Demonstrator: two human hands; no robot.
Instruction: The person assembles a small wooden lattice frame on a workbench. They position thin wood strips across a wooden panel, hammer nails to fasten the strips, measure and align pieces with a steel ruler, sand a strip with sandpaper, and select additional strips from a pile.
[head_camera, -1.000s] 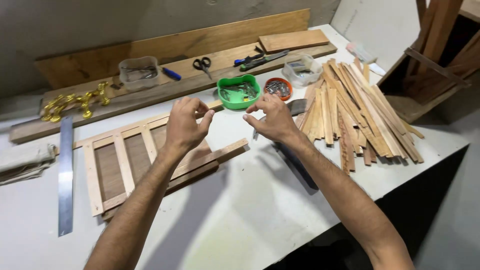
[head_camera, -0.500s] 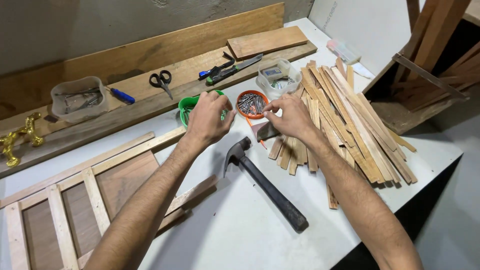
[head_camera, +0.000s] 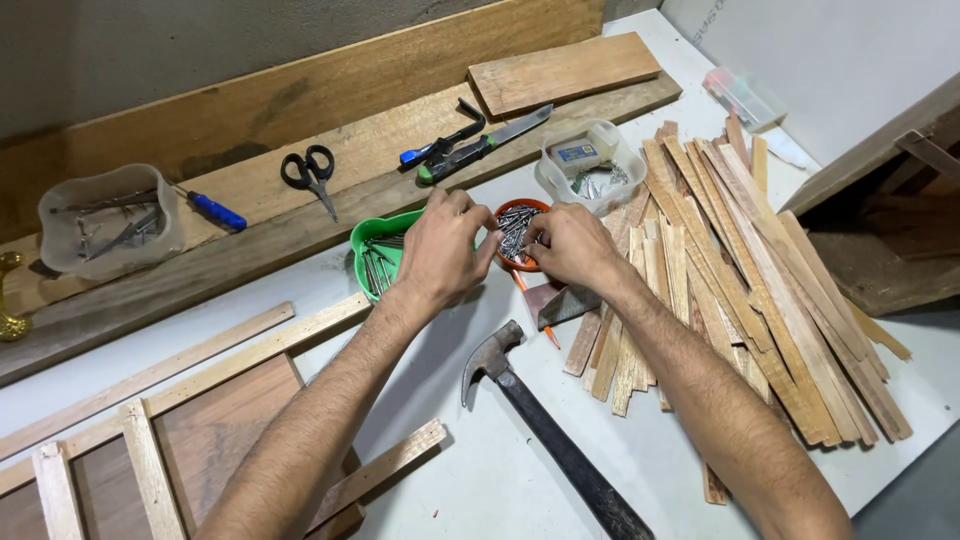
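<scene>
A small orange bowl (head_camera: 518, 212) full of steel nails sits on the white table between my two hands. My left hand (head_camera: 440, 250) lies over a green tub (head_camera: 372, 252) that holds longer nails. Its fingertips are bunched at the orange bowl's left rim, and what they hold is hidden. From the right, my right hand (head_camera: 568, 245) has thumb and fingers pinched into the nails. A claw hammer (head_camera: 540, 420) with a dark handle lies on the table just below both hands.
A pile of thin wooden strips (head_camera: 740, 280) fills the right side. A slatted wooden frame (head_camera: 150, 430) lies at lower left. On the planks behind are scissors (head_camera: 310, 170), a blue screwdriver (head_camera: 215, 210), a knife (head_camera: 480, 145) and two clear tubs (head_camera: 110, 220) (head_camera: 592, 165).
The view has shifted right and closer. Both hands moved from above the frame to the orange bowl, and the fingers now dip into the nails.
</scene>
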